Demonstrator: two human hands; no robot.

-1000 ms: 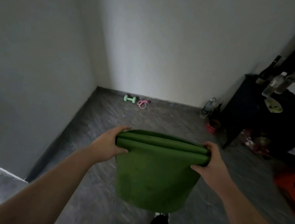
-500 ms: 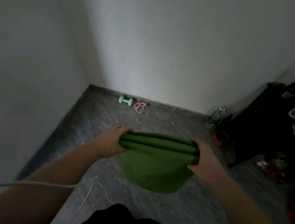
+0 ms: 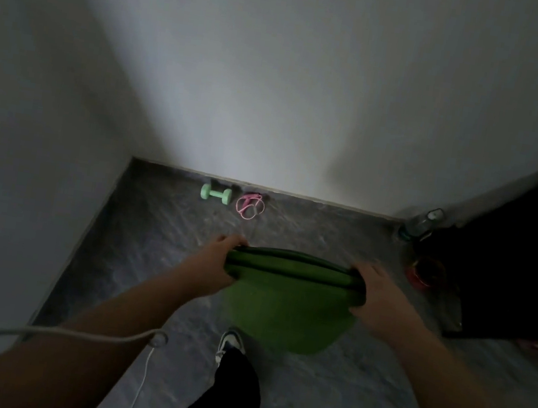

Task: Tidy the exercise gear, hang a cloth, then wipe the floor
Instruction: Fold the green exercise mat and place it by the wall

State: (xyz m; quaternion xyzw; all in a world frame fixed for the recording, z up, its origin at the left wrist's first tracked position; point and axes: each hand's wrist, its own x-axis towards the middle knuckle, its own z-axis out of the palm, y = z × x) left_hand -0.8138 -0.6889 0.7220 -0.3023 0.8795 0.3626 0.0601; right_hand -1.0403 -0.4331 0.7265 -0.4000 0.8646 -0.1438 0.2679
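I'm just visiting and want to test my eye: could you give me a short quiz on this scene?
1. True or false: both hands grip the green mat.
2. Which lies on the floor beside the pink rope? A) ball B) dumbbell C) shoe box
3. Fill in: the bottle stands next to the black ____.

Key:
1. True: the left hand and right hand each hold an end.
2. B, the dumbbell by the wall.
3. Cabinet.
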